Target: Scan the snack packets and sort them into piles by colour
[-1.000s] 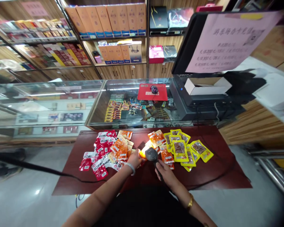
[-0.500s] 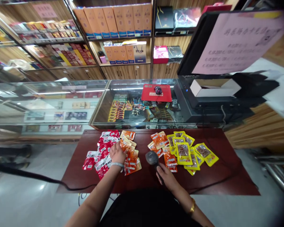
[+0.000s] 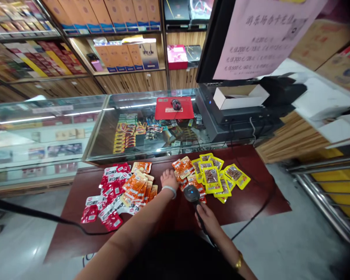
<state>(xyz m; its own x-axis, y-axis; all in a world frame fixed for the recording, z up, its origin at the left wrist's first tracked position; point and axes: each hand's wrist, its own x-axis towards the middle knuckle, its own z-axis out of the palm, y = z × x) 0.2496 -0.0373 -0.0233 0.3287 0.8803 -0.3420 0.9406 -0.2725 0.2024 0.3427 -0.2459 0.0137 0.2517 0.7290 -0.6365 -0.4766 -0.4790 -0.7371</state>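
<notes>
My right hand [image 3: 207,218] is wrapped round the handle of a black barcode scanner [image 3: 191,193], whose head lies over the lower edge of the orange snack packets [image 3: 184,166] on the right. My left hand [image 3: 168,179], palm down with its fingers stretched out, is at the left edge of those same packets; I see nothing in it. Yellow-edged snack packets [image 3: 212,179] overlap them on their right side. Further left, another heap of orange packets [image 3: 137,184] partly covers a spread of red and white packets [image 3: 112,186].
All the packets lie on a dark red table [image 3: 78,229] against a glass display counter [image 3: 102,128]. On the counter are a red mat [image 3: 161,111] with a mouse [image 3: 175,104], a white open box [image 3: 242,99] and a monitor back with a pink sheet [image 3: 259,42]. A black cable [image 3: 46,217] hangs at left.
My left hand has left the left orange heap and moved right to the right-hand orange packets. The scanner stays in my right hand, its head now nearer those packets. The view has shifted right.
</notes>
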